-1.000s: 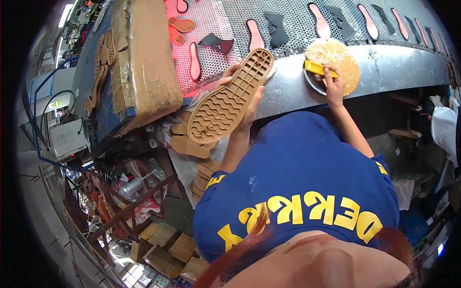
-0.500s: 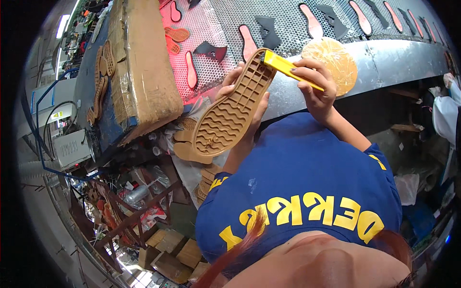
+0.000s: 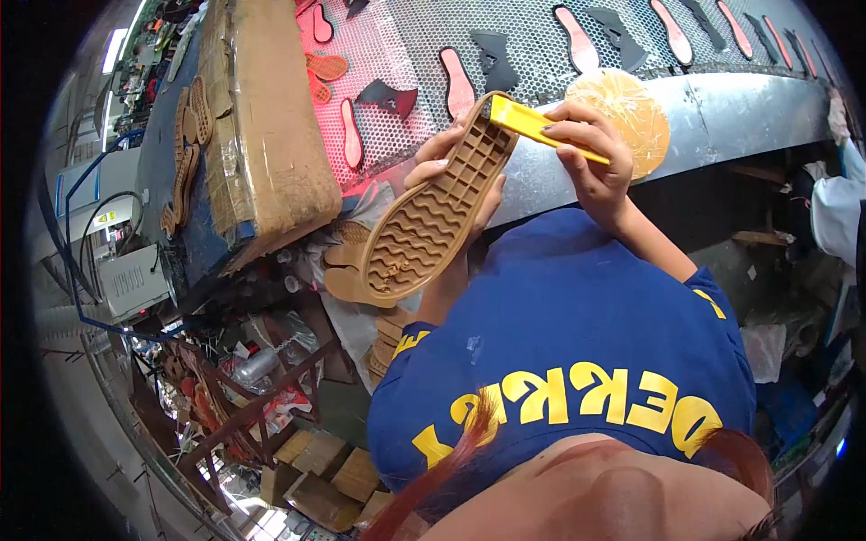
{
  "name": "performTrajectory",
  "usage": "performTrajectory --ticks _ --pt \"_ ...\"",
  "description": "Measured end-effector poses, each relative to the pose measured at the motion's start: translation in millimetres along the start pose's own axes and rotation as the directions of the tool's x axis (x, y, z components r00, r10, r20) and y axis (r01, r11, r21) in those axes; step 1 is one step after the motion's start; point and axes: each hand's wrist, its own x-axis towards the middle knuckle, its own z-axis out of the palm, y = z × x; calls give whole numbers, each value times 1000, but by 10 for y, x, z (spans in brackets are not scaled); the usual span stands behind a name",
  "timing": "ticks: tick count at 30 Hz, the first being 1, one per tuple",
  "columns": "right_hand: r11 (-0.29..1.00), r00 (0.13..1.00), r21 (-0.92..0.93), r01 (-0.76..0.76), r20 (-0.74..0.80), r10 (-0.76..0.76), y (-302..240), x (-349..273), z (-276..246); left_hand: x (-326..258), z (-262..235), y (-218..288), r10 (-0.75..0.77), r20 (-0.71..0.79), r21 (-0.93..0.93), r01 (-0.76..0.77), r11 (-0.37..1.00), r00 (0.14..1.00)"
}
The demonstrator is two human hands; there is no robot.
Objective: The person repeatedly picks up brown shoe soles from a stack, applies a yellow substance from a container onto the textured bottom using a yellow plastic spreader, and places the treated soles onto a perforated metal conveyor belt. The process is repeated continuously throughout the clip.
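Note:
My left hand (image 3: pixel 435 155) grips a brown shoe sole (image 3: pixel 435 221) from behind, thumb on its right edge. The sole is raised at a slant, with a grid at its heel and wavy ridges in its wider forepart facing up. My right hand (image 3: pixel 591 153) is closed around a flat yellow tool (image 3: pixel 541 129). The tool's far end lies at the rim of the heel; its tip is hidden against the sole, and its exact kind is unclear. Below the sole, more brown soles (image 3: pixel 350 281) are partly covered.
Pink insoles (image 3: pixel 457 83) and black cut pieces (image 3: pixel 494 61) lie on a mesh conveyor (image 3: pixel 415 27) with a metal edge. A round orange disc (image 3: pixel 622 122) rests on that edge. A worn cardboard box (image 3: pixel 271 135) stands left. A white-sleeved person (image 3: pixel 839 212) is far right.
The insoles and black pieces on the mesh have shifted left. The yellow tool's far end has moved slightly left at the heel. At far right, the other person's arm has reached toward the conveyor.

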Motion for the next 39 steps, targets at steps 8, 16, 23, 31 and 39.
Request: performTrajectory --ticks 8,16,23,31,39 --pt "1000 991 1 29 133 -29 -94 -10 24 -65 69 -142 -35 -65 -78 30 997 997" --pt "989 976 -48 139 174 -129 -204 -98 248 -20 94 -143 -100 -118 59 107 993 988" --pt "954 947 -106 280 193 -256 -280 -82 450 -107 164 -249 -513 -231 -262 455 851 827" --pt "946 920 -52 321 255 -298 -366 -48 526 -105 265 -394 -396 -117 76 406 911 911" --pt "928 886 -12 373 301 -353 -375 17 506 -294 70 -304 -630 335 -583 679 446 701"
